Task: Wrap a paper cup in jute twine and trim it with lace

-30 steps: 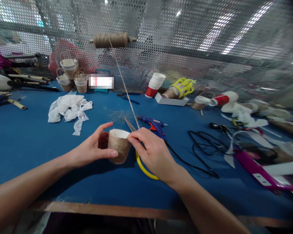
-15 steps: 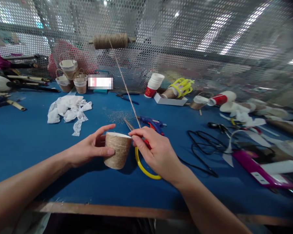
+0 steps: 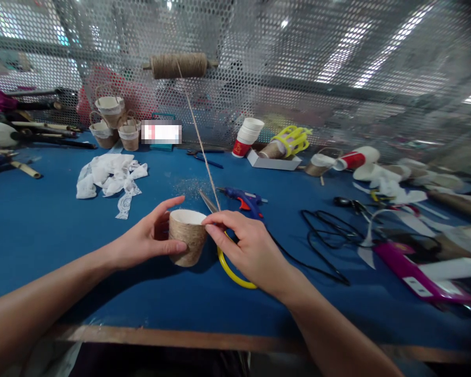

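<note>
A paper cup wrapped in brown twine, white inside, is held just above the table. My left hand grips its left side, thumb across the front and index finger raised over the rim. At the rim's right edge, my right hand pinches the twine, its fingertips against the cup. That strand runs taut down from a twine spool on a rod at the mesh. Scissors with yellow handles lie partly hidden beneath my right hand. Just behind it rests a blue glue gun.
White lace lies in a heap at left, with finished twine baskets behind. Stacked paper cups stand near a white box. A black cable and a magenta power strip occupy the right.
The cup has tipped slightly, showing more of its white inside. My right hand has shifted a little left along the rim, and the twine strand has swung left with it.
</note>
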The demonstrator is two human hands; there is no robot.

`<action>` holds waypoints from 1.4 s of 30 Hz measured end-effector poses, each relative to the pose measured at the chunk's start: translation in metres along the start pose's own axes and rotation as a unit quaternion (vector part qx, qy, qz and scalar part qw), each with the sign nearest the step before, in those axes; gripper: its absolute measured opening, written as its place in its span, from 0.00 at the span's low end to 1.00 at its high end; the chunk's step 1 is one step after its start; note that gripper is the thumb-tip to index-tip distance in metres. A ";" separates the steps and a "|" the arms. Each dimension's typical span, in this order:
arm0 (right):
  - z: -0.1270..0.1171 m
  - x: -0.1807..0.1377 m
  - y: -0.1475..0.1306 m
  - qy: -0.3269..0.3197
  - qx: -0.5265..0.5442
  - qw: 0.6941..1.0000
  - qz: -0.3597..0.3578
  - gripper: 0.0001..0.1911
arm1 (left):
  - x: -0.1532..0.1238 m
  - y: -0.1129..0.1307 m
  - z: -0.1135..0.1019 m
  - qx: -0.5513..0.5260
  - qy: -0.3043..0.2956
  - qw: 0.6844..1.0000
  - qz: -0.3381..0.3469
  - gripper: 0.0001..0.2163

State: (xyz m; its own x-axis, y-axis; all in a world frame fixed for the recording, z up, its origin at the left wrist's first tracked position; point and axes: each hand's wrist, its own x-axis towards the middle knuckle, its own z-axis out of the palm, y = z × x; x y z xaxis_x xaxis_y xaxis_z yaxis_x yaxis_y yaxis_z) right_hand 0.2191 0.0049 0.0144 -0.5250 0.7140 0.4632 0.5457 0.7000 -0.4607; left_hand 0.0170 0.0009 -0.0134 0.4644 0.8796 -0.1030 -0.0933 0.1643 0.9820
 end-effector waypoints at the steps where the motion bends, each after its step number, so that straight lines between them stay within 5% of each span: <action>1: 0.001 0.000 0.001 -0.005 0.001 1.000 0.001 0.06 | 0.000 -0.001 0.000 0.018 0.004 1.000 0.011 0.38; 7: 0.005 0.000 0.005 -0.013 -0.031 0.999 -0.026 0.06 | 0.004 -0.007 -0.004 0.156 0.015 0.983 0.094 0.34; 12: 0.007 0.001 0.003 0.004 -0.053 0.997 -0.060 0.06 | 0.005 -0.001 -0.004 0.297 0.090 0.930 0.199 0.14; 23: 0.010 0.004 0.001 0.005 -0.110 0.987 -0.114 0.09 | 0.005 0.010 0.008 0.349 0.080 0.905 0.228 0.03; 27: 0.008 0.004 0.000 0.064 -0.077 0.987 -0.122 0.06 | 0.005 0.010 0.004 0.301 0.078 0.930 0.198 0.04; 32: 0.005 0.004 0.002 0.134 -0.081 0.982 -0.109 0.10 | 0.004 0.009 -0.003 0.109 0.071 0.986 0.109 0.07; 36: 0.006 0.002 0.004 0.127 -0.074 0.985 -0.090 0.09 | 0.004 0.007 -0.005 -0.020 0.054 0.996 0.074 0.09; 42: 0.008 0.002 0.004 0.073 0.002 0.997 -0.029 0.06 | 0.003 0.007 -0.005 -0.072 0.040 0.995 0.056 0.09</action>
State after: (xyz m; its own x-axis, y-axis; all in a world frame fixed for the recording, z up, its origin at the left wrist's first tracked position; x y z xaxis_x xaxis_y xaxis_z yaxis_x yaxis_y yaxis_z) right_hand 0.2153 0.0090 0.0074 -0.4542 0.6641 0.5938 0.5143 0.7397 -0.4339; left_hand 0.0134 0.0065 -0.0077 0.3729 0.9278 -0.0113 -0.2682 0.1195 0.9559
